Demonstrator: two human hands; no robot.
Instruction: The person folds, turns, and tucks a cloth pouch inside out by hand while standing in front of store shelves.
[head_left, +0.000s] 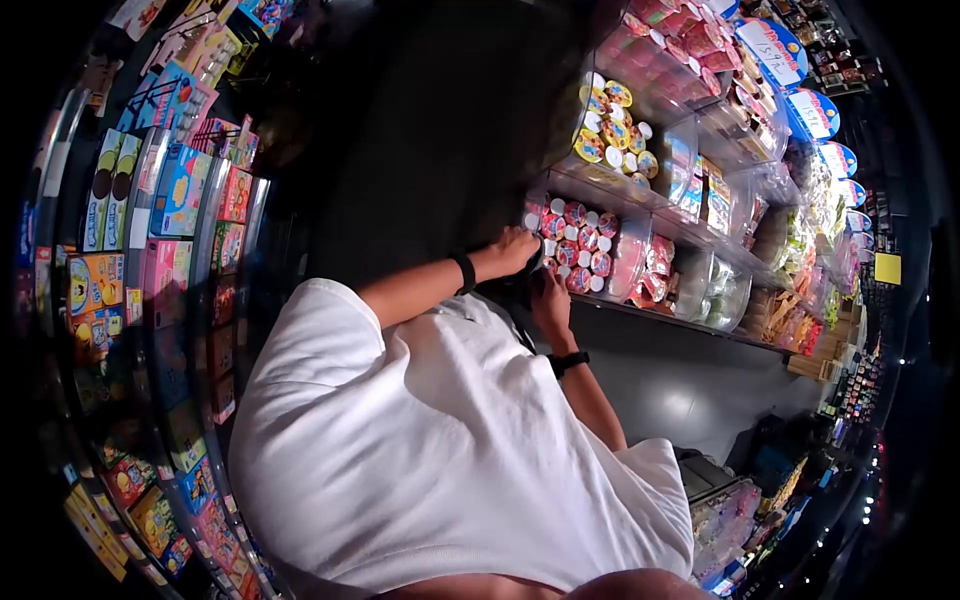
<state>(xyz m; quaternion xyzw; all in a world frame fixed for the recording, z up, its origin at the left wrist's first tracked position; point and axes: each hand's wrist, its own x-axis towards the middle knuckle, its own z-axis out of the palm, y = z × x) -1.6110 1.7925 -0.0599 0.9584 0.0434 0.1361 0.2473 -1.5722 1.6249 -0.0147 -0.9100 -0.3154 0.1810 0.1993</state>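
My left hand, with a black band on its wrist, is closed in front of my body. Close to it, my right hand has its fingers curled, and a dark watch-like band sits on that wrist. Something dark lies between the two hands, but its kind is hard to make out against the dark background. Right by my hands is a clear bin of small red cups with white tops. One level up, yellow cups with white tops fill another clear bin.
Clear bins of wrapped snacks continue to the right, with blue-topped price signs along them. On the left stand shelves of colourful boxes. Grey floor shows below the bins.
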